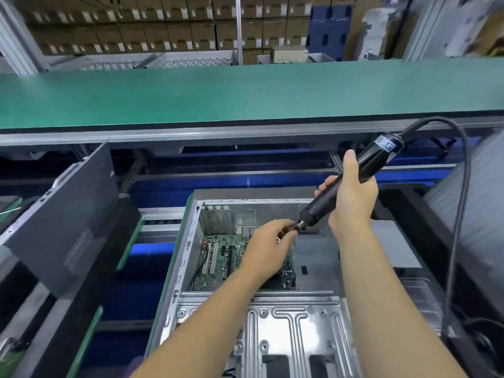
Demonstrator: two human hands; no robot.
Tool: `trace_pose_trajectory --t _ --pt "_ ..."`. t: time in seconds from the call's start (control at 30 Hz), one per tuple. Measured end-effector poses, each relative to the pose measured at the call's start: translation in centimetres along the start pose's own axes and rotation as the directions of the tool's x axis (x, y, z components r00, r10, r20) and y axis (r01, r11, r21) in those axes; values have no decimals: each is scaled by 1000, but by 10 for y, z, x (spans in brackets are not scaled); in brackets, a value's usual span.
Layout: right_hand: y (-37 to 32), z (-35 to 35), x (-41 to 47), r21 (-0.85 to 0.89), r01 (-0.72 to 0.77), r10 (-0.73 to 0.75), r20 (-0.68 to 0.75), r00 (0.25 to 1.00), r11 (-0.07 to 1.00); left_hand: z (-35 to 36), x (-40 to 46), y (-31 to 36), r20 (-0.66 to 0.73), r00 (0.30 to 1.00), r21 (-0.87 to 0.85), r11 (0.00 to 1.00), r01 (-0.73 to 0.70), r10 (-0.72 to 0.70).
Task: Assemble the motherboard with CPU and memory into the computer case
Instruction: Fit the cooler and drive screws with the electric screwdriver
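An open silver computer case (188, 257) lies flat in front of me with a green motherboard (222, 259) seated in its far half. My right hand (351, 197) grips a black electric screwdriver (362, 170), tilted so its tip points down-left over the case. My left hand (268, 245) hovers above the motherboard with curled fingers pinching at the screwdriver's tip (298, 226); whatever small thing it holds there is hidden. The hand covers the middle of the board.
A dark grey case side panel (68, 214) leans at the left. A green conveyor belt (245, 94) runs across behind the case. The screwdriver's black cable (461, 214) loops down at the right. Stacked cardboard boxes (163, 23) fill the background.
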State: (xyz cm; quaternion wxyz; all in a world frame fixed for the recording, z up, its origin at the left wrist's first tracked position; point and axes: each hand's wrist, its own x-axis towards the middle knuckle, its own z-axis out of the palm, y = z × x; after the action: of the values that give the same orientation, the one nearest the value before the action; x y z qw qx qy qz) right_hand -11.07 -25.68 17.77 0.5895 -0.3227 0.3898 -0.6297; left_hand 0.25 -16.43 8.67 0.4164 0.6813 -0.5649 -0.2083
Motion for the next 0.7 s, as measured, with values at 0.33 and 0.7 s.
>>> trace_pose_trajectory --t 0.33,0.7 --pt "-11 -31 -6 10 -32 32 -36 999 999 16 -11 23 -76 997 -64 998 -17 13" --pt "-22 -54 -14 56 -55 57 -33 998 997 22 -26 39 -17 999 -72 997 -32 31"
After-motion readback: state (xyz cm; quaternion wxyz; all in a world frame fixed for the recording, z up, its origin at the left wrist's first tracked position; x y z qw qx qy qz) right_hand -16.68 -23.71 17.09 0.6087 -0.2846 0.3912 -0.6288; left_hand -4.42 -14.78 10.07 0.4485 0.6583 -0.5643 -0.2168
